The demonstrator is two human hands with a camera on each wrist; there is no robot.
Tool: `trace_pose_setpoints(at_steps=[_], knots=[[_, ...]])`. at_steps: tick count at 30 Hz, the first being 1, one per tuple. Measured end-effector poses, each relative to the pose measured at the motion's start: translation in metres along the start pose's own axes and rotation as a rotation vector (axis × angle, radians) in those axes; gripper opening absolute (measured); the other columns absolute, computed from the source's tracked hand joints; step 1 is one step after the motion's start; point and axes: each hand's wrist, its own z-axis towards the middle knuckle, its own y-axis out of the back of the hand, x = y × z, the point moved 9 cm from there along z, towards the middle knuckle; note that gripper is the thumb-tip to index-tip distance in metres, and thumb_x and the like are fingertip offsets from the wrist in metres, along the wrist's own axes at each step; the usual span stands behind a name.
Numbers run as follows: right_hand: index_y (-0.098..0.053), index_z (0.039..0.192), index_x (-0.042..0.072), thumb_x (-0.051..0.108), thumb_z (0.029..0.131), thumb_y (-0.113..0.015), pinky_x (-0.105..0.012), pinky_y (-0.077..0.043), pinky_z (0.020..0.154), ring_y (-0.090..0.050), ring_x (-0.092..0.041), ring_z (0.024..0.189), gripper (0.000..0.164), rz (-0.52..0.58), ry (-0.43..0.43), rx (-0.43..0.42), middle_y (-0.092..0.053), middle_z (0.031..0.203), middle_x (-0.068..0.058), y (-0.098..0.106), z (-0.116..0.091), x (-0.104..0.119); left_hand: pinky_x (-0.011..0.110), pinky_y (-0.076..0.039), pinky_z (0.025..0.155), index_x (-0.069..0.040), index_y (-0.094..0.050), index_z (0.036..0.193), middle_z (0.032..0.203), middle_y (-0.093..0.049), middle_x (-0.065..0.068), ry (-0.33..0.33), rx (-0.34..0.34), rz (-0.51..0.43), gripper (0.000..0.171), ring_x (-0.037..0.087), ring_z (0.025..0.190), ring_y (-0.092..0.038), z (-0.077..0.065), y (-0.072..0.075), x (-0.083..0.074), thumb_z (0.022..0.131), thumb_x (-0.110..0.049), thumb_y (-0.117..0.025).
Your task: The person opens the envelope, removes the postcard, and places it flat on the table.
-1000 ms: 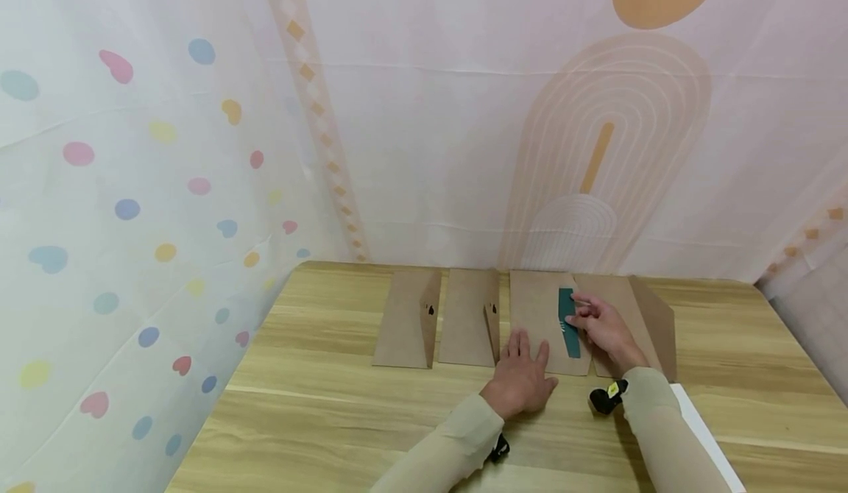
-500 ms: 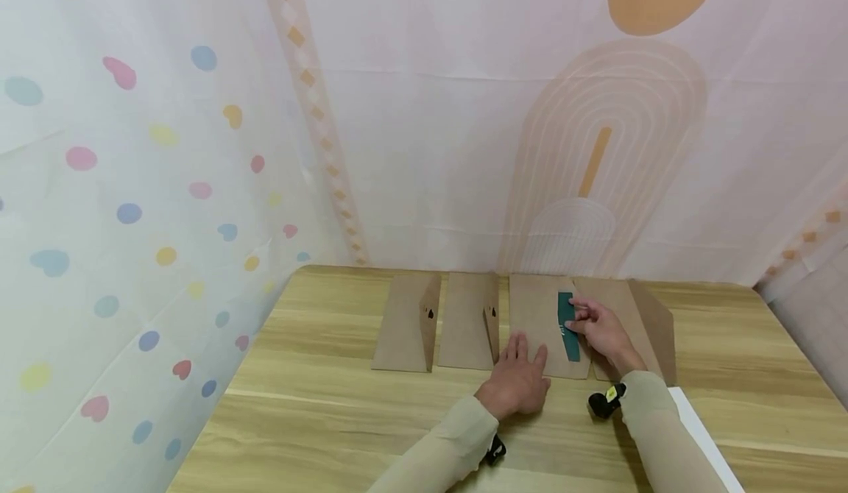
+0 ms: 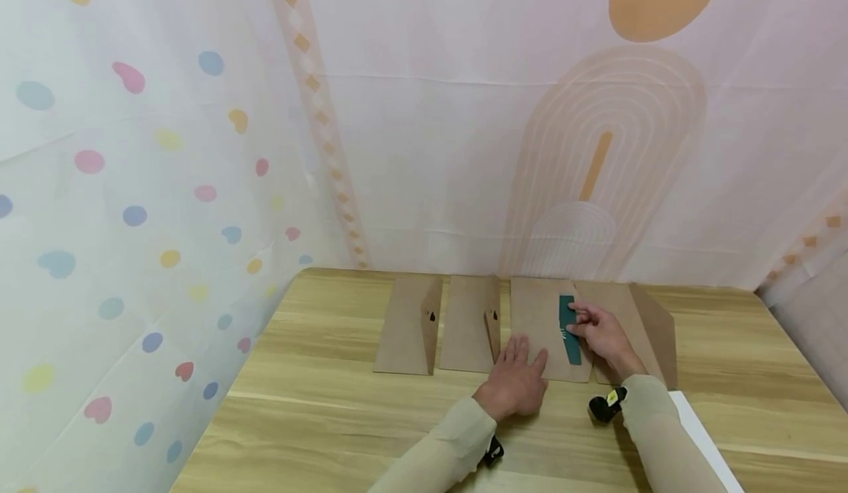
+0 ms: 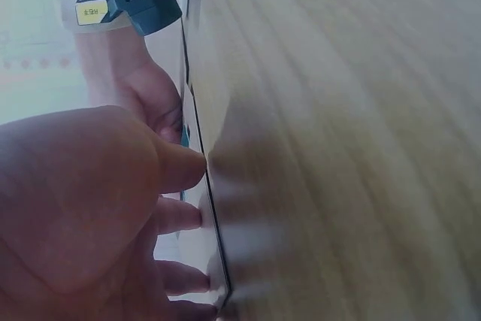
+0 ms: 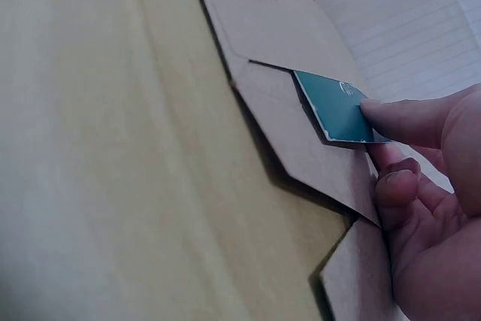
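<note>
A flat brown kraft-paper piece [image 3: 535,305] lies near the back of the table, with a narrow teal strip [image 3: 571,349] along its right side. My right hand [image 3: 606,338] pinches the strip's right edge; in the right wrist view the thumb lies on the teal face [image 5: 334,107] and fingers are beneath it. My left hand [image 3: 513,384] rests with fingers spread on the lower left part of the same brown piece. In the left wrist view its fingertips [image 4: 184,277] touch the paper near its front edge.
Two similar brown pieces [image 3: 407,324] with black marks on their folded flaps lie to the left. Another brown piece [image 3: 612,298] with a slanted fold sits at right, partly under my right hand. A white sheet [image 3: 705,438] shows beside the right sleeve. Patterned cloth [image 3: 430,147] hangs behind the table.
The head view has tilted slightly, so the whole scene sits a little lower. Both hands keep nearly the same place on the paper, with the teal strip still pinched.
</note>
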Motion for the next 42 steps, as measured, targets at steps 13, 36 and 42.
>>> trace_pose_setpoints(at_steps=[13, 36, 42], knots=[[-0.057, 0.134, -0.003, 0.003, 0.095, -0.062, -0.022, -0.043, 0.072, -0.051, -0.021, 0.092, 0.040, -0.022, 0.016, -0.018, -0.058, 0.106, -0.014, 0.0002, -0.0021, 0.0029, 0.034, -0.026, 0.118, -0.034, -0.030, 0.156, 0.164, -0.021, 0.003, 0.025, 0.009, 0.037, 0.054, 0.022, 0.152, -0.017, 0.0013, -0.0021, 0.0003, 0.104, -0.047, -0.041], [-0.059, 0.133, 0.000, 0.001, 0.095, -0.061, -0.024, -0.045, 0.066, -0.051, -0.024, 0.091, 0.038, -0.055, 0.041, -0.037, -0.057, 0.109, -0.016, 0.0004, -0.0001, 0.0046, 0.034, -0.026, 0.118, -0.034, -0.028, 0.157, 0.164, -0.021, 0.003, 0.035, 0.021, 0.036, 0.056, 0.022, 0.152, -0.017, -0.0002, -0.0007, 0.0002, 0.104, -0.050, -0.039], [-0.058, 0.133, -0.001, 0.000, 0.095, -0.061, -0.025, -0.047, 0.063, -0.050, -0.023, 0.089, 0.038, -0.042, 0.034, -0.032, -0.055, 0.110, -0.017, 0.0002, -0.0019, 0.0046, 0.033, -0.026, 0.118, -0.035, -0.028, 0.157, 0.164, -0.021, 0.003, 0.037, 0.022, 0.041, 0.057, 0.021, 0.152, -0.017, 0.0000, -0.0021, -0.0003, 0.103, -0.051, -0.040]])
